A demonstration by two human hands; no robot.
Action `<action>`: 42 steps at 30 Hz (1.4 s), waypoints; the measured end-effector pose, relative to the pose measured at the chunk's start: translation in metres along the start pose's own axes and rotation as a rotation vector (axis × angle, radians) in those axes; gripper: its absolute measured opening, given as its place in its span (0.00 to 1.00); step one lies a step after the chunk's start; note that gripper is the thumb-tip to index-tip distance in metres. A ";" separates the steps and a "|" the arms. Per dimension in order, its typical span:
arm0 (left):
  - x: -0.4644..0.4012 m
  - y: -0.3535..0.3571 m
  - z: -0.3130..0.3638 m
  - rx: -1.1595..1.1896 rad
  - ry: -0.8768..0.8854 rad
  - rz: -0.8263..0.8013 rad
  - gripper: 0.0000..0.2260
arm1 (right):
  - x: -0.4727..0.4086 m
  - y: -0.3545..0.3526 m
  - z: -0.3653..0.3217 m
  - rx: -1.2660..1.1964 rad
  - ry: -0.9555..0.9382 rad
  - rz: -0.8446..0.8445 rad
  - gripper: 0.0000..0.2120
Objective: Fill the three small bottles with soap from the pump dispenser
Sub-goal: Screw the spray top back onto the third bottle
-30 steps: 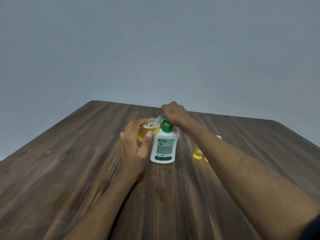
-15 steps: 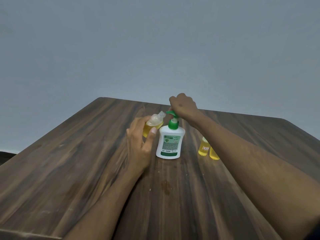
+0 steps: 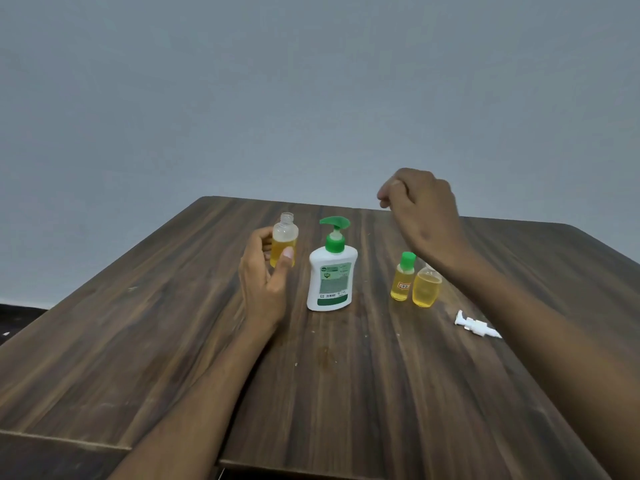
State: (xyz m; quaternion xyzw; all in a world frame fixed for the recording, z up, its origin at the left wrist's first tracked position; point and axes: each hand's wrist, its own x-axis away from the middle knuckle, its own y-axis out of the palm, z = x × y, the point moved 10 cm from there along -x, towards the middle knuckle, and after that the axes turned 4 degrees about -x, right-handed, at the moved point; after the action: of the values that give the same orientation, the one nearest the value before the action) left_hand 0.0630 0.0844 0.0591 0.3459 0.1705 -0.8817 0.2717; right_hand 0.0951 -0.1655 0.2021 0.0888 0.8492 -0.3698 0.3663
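1. Open small bottle [image 3: 284,243]: upright, about half full of yellow soap, gripped by left hand [image 3: 265,278], just left of pump dispenser [image 3: 331,271].
2. Right hand [image 3: 424,216]: fingers curled, holding nothing, raised above the desk [image 3: 138,341], right of the pump.
3. Dispenser label: unreadable.
4. Green-capped bottle [image 3: 402,277]: label illegible.

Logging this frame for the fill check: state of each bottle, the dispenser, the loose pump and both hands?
open bottle: uncapped, upright, part full of yellow soap, held by left hand
pump dispenser: upright on table, untouched
green-capped bottle: capped, upright, yellow soap inside
round bottle: upright, nearly full; top hidden by the arm
white pump top: lying loose on table
left hand: grips open bottle
right hand: raised, fingers curled, holds nothing
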 end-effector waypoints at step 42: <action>0.143 0.157 0.097 0.090 -0.165 -0.624 0.15 | 0.172 -0.027 0.162 0.401 0.147 -0.122 0.12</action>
State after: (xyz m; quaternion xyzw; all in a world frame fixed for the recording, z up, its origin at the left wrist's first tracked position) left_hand 0.0187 -0.1393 0.0091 0.2161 0.2065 -0.9542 -0.0141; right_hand 0.0511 -0.3182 0.0252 0.1349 0.7870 -0.5454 0.2551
